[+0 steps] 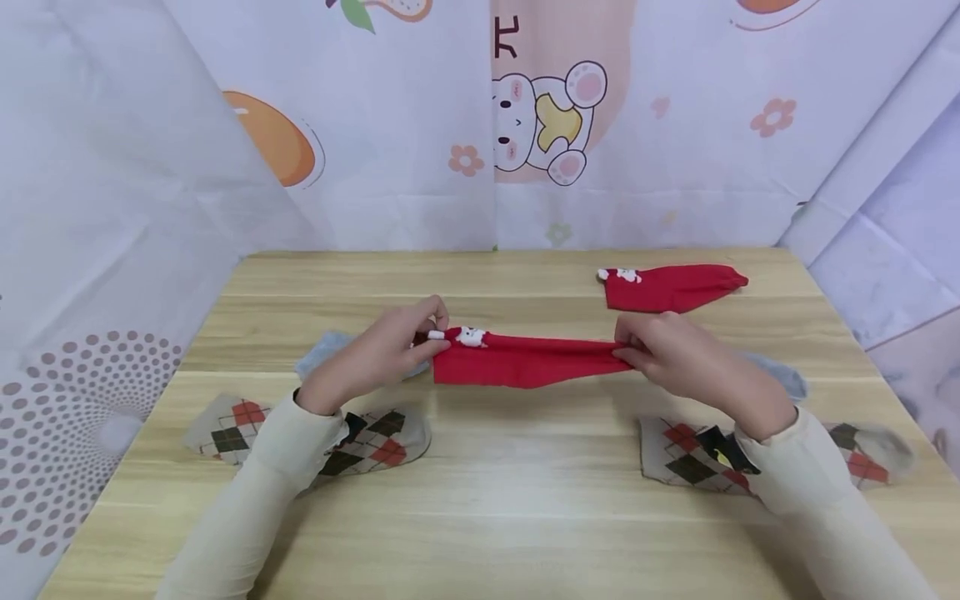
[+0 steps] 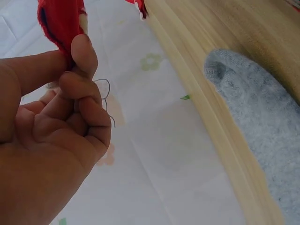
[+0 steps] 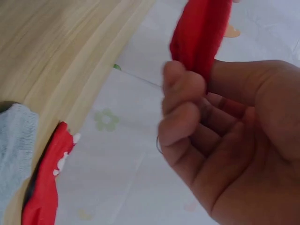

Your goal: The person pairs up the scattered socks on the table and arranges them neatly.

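A red sock [image 1: 517, 360] with a white animal figure near its cuff is stretched level between both hands, above the middle of the table. My left hand [image 1: 397, 337] pinches its cuff end between thumb and finger; the left wrist view shows that hand [image 2: 61, 108] with the red cloth at its fingertips. At the other end my right hand [image 1: 671, 354] pinches the toe, and in the right wrist view the hand [image 3: 220, 126] has its fingers curled against the cloth. A second red sock [image 1: 675, 287] lies flat at the back right.
Argyle-patterned socks lie on the wooden table [image 1: 510, 500], one [image 1: 382, 442] under the left forearm, another [image 1: 690, 454] under the right. A grey-blue sock [image 1: 318, 350] is partly behind the left hand, and another [image 1: 783, 377] lies by the right wrist. A printed curtain [image 1: 420, 208] hangs behind.
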Motion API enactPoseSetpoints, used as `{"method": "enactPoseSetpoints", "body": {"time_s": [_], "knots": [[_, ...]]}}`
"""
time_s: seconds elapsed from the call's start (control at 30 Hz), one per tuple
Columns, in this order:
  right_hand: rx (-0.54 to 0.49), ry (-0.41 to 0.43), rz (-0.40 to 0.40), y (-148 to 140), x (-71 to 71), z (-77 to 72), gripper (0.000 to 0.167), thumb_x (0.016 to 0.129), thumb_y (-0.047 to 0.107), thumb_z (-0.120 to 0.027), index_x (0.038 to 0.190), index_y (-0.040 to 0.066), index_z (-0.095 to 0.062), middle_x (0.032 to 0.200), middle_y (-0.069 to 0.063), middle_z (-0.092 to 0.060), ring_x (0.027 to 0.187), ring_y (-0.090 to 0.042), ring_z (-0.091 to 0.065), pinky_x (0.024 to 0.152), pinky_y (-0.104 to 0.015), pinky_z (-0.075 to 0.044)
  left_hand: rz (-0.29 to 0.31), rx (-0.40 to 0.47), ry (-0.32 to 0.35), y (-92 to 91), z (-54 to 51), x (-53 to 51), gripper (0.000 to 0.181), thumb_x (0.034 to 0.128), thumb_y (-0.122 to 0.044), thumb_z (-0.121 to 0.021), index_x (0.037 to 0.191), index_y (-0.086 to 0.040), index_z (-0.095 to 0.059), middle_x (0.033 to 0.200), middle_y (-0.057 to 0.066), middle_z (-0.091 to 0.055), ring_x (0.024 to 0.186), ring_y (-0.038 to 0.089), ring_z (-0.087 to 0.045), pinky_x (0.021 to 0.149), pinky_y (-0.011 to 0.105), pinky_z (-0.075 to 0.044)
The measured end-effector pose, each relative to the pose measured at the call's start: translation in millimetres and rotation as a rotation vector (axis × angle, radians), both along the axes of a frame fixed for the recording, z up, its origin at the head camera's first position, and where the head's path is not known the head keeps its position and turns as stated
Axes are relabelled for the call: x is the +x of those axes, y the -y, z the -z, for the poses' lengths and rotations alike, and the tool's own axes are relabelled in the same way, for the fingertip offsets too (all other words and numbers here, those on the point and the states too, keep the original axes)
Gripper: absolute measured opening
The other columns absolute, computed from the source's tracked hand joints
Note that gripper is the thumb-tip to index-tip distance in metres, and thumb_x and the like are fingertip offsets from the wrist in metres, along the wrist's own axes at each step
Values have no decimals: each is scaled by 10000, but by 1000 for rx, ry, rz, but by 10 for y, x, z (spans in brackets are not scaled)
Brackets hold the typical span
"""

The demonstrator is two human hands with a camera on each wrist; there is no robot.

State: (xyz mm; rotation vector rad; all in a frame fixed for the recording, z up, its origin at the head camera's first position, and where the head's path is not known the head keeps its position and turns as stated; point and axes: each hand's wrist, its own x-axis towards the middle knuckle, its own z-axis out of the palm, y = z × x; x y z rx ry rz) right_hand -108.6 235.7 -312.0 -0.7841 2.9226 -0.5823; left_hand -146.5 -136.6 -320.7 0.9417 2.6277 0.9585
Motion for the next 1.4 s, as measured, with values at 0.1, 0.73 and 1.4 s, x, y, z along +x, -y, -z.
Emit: {"method": "enactPoseSetpoints", "body": {"time_s": [0.1,0.73,1.4], "knots": [[27,10,-5,-9,37,-12,126,873,60,-744,865,112,-629,695,71,-552,592,-82,-490,602,-282,-466,12,-19,-13,-50,16,19,194,968,-122,-656,981,-147,-464,605,-58,-441,547,77,-372,536,263,-367],[119,50,-48,92,148,-60,128,907,102,-713,862,151,-604,647,93,-508,581,-80,-466,579,-275,-428,78,-143,56,-87,26,127,203,950,-124,-681,937,-160,-482,623,-43,-487,566,89,-428,553,258,-411],[168,63,-71,200,210,87,210,854,79,-766,798,139,-572,641,82,-500,562,-77,-466,538,-248,-409,163,-271,40,-203,173,185,174,929,-80,-678,936,-141,-515,673,-48,-500,599,83,-447,572,239,-426]]}}
